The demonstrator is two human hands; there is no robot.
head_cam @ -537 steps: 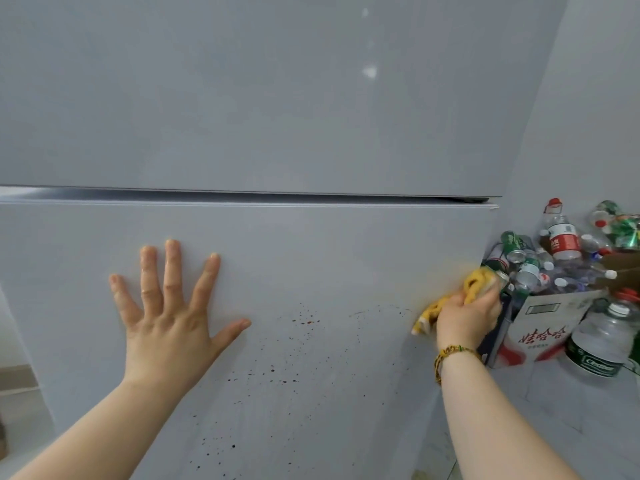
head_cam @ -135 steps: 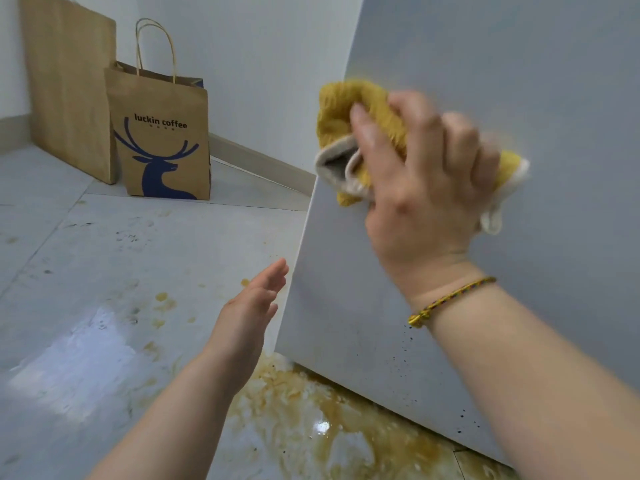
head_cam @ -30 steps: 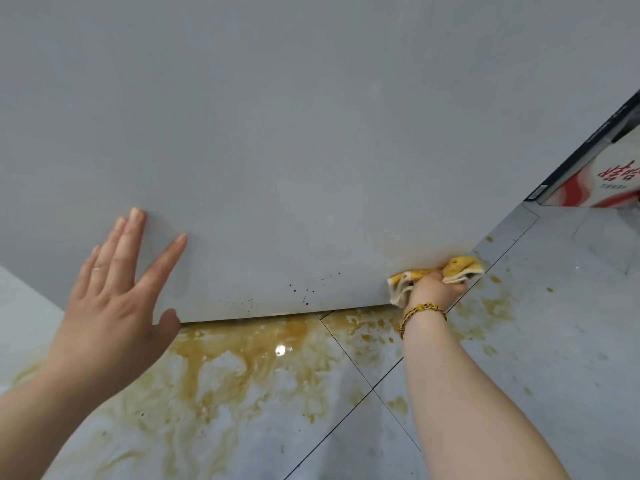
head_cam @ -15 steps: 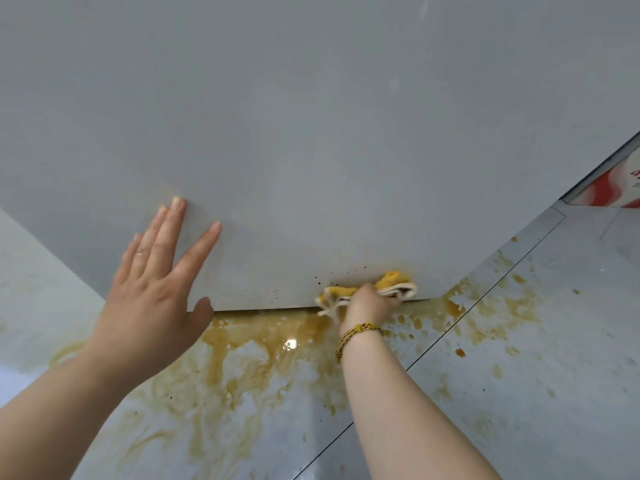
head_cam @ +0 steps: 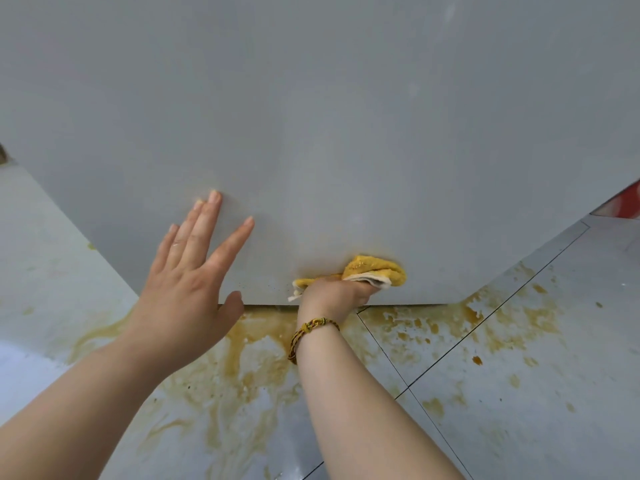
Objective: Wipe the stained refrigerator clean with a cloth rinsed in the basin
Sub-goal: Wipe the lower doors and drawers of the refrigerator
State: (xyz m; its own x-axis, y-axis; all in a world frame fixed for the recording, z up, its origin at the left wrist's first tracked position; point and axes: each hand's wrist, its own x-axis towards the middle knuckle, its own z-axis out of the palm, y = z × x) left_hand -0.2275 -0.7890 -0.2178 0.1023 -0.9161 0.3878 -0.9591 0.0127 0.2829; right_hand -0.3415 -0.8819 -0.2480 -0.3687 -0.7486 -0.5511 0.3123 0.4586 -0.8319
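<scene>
a: so, how far is the wiping now, do you think?

b: the right hand [head_cam: 334, 294] is closed tight around the yellow cloth [head_cam: 372, 271] and presses it on the refrigerator [head_cam: 346, 133], very low, just above the bottom edge of the door. the left hand [head_cam: 188, 282] is open with the fingers apart; the fingertips seem to lean on the door, to the left of the cloth.

a: is the door clean already?

b: most of it looks clean and grey. i see only some tiny dark dots [head_cam: 263, 287] near the bottom edge, between the two hands. so i judge the door is almost finished.

a: and what is left?

b: these last dots, i think. the floor [head_cam: 519, 375] under the door has a big yellow-brown spill [head_cam: 256, 341], but this is not part of the refrigerator. the basin i cannot see.
</scene>
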